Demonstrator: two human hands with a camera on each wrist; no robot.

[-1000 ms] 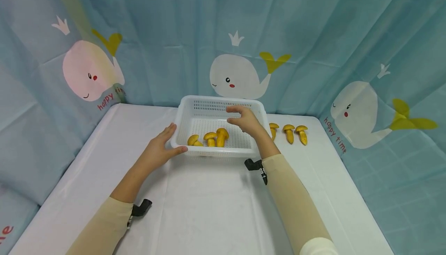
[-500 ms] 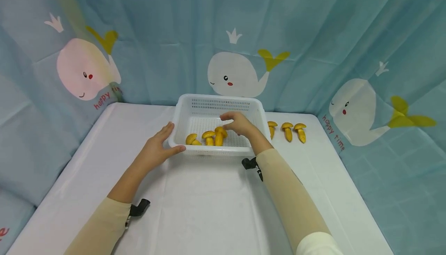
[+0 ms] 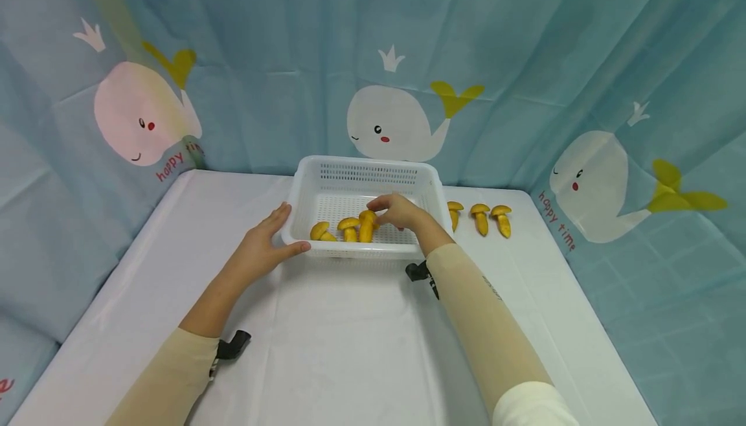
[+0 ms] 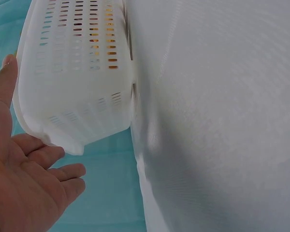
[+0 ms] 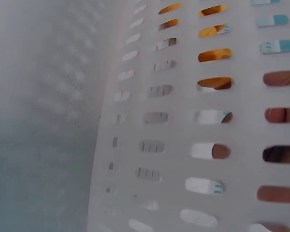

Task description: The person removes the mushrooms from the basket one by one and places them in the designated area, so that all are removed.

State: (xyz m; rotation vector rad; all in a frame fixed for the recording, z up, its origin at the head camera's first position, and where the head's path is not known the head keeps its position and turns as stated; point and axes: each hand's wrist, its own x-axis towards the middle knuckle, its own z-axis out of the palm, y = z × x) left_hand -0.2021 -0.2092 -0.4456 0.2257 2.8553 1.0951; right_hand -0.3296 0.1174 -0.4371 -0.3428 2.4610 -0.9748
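Observation:
In the head view a white plastic basket (image 3: 317, 249) stands near the table's back edge. Three yellow mushrooms lie in its front left part: a left one (image 3: 321, 232), a middle one (image 3: 349, 228) and a right one (image 3: 366, 232). My right hand (image 3: 399, 211) reaches inside, thumb and finger around the cap of the right mushroom; its other fingers are hidden. My left hand (image 3: 261, 251) touches the basket's front left corner, thumb along the front rim and fingers extended by the left side. Through the basket slots, the right wrist view catches parts of the right hand (image 5: 280, 193).
Right of the basket, three more mushrooms lie on the white-covered table (image 3: 350, 335): one (image 3: 454, 215) partly behind the basket wall, one (image 3: 480, 219) in the middle, one (image 3: 502, 221) farthest right. A blue whale-print curtain (image 3: 262, 89) closes off the back and sides.
My right hand has moved down and left inside the basket, from above its right part to the right mushroom, its fingers closing on the cap. My left hand stays at the corner.

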